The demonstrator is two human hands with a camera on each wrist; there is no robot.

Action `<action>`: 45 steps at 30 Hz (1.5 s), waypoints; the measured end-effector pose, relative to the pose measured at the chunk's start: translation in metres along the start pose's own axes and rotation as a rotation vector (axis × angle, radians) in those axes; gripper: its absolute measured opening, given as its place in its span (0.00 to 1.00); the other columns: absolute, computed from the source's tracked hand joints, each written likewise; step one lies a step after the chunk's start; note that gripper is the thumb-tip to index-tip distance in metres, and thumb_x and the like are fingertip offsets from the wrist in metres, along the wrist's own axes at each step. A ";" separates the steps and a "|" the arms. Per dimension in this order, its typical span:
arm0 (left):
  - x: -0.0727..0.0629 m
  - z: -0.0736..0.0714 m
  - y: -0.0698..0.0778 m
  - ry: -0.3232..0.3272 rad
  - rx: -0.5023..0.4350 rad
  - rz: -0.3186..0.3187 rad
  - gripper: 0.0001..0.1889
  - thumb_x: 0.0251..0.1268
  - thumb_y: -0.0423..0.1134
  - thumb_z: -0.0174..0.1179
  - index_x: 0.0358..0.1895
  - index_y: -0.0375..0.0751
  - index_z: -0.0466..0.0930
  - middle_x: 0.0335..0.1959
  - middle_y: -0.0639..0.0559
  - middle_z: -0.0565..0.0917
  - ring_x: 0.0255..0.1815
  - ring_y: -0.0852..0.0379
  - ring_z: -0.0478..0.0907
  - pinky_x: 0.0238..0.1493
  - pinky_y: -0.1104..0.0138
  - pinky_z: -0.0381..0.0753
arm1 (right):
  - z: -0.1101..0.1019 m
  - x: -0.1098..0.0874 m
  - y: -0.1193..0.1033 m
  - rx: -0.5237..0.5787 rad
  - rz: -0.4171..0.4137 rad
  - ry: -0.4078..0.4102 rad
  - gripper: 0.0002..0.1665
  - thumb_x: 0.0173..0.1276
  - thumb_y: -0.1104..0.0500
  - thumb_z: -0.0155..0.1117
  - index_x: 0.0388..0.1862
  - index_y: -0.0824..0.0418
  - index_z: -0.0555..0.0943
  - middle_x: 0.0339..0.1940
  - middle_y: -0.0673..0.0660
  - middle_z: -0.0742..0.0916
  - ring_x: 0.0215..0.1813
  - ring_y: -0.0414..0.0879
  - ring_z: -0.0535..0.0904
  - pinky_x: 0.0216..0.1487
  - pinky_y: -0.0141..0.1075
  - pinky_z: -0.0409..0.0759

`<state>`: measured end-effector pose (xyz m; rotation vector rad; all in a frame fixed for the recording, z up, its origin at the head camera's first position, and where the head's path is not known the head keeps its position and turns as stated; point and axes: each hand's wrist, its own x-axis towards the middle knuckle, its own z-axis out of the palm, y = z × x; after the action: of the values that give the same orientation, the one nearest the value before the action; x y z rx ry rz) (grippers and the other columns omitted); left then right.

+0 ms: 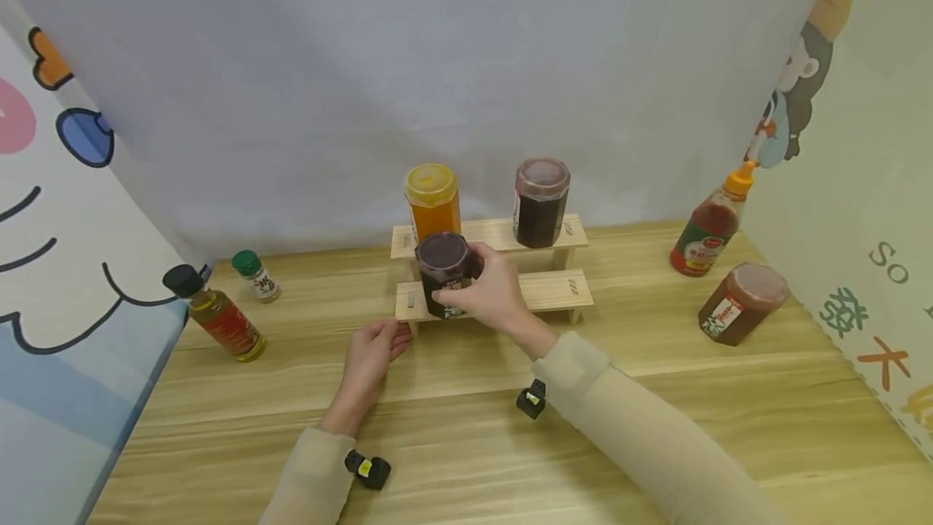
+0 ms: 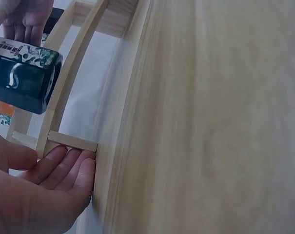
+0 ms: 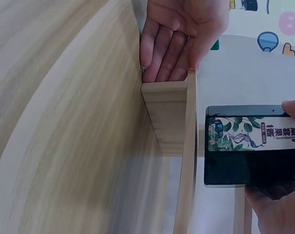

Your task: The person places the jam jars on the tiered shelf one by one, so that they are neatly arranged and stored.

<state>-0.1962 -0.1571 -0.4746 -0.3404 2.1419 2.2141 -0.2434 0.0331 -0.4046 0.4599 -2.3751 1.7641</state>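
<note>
My right hand (image 1: 497, 288) grips a dark, many-sided jam jar (image 1: 440, 253) around its sides, thumb in front. The jar stands upright at the left part of the front step of a two-step wooden rack (image 1: 557, 292). In the right wrist view a thin gap shows between the base of the jar (image 3: 235, 168) and the step's board. At the rack's front left corner, my left hand (image 1: 370, 356) holds the step's end. In the left wrist view its thumb lies at the board's edge and its fingers (image 2: 64, 170) lie against the short leg.
On the back step stand a yellow-lidded orange jar (image 1: 433, 205) and a dark jar (image 1: 541, 205). An oil bottle (image 1: 222, 318) and a green-capped shaker (image 1: 257, 275) stand left. A sauce bottle (image 1: 707, 229) and a reddish-brown jar (image 1: 739, 306) stand right. A pale wall rises behind.
</note>
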 end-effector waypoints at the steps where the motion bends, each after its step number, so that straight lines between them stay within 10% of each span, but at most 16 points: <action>1: 0.001 0.000 0.000 0.002 0.000 -0.001 0.20 0.78 0.35 0.43 0.55 0.16 0.71 0.51 0.27 0.77 0.52 0.42 0.76 0.55 0.57 0.76 | 0.002 0.001 0.000 0.000 0.003 -0.002 0.41 0.40 0.65 0.82 0.56 0.68 0.75 0.46 0.57 0.84 0.47 0.45 0.81 0.47 0.34 0.81; 17: 0.001 0.001 -0.001 0.003 -0.009 -0.005 0.20 0.78 0.35 0.43 0.55 0.16 0.70 0.51 0.27 0.77 0.52 0.42 0.77 0.55 0.57 0.76 | 0.001 -0.003 0.006 -0.020 0.038 -0.035 0.53 0.40 0.53 0.85 0.65 0.65 0.71 0.56 0.56 0.81 0.57 0.43 0.76 0.59 0.38 0.74; 29: 0.000 0.002 0.001 0.003 -0.029 -0.012 0.19 0.77 0.32 0.41 0.56 0.15 0.68 0.52 0.25 0.75 0.52 0.43 0.77 0.55 0.58 0.76 | -0.049 -0.046 -0.024 -0.030 0.004 -0.022 0.45 0.45 0.64 0.82 0.61 0.74 0.71 0.56 0.68 0.79 0.59 0.60 0.74 0.62 0.44 0.71; 45: 0.000 0.001 0.003 0.001 -0.040 -0.031 0.19 0.77 0.32 0.42 0.57 0.15 0.68 0.53 0.25 0.74 0.54 0.39 0.75 0.56 0.58 0.76 | -0.137 -0.082 0.032 -0.220 -0.068 0.090 0.45 0.48 0.55 0.81 0.63 0.69 0.71 0.60 0.62 0.78 0.61 0.54 0.73 0.65 0.43 0.68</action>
<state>-0.1965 -0.1566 -0.4718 -0.3748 2.0809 2.2425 -0.1857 0.1847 -0.4168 0.4163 -2.4227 1.4415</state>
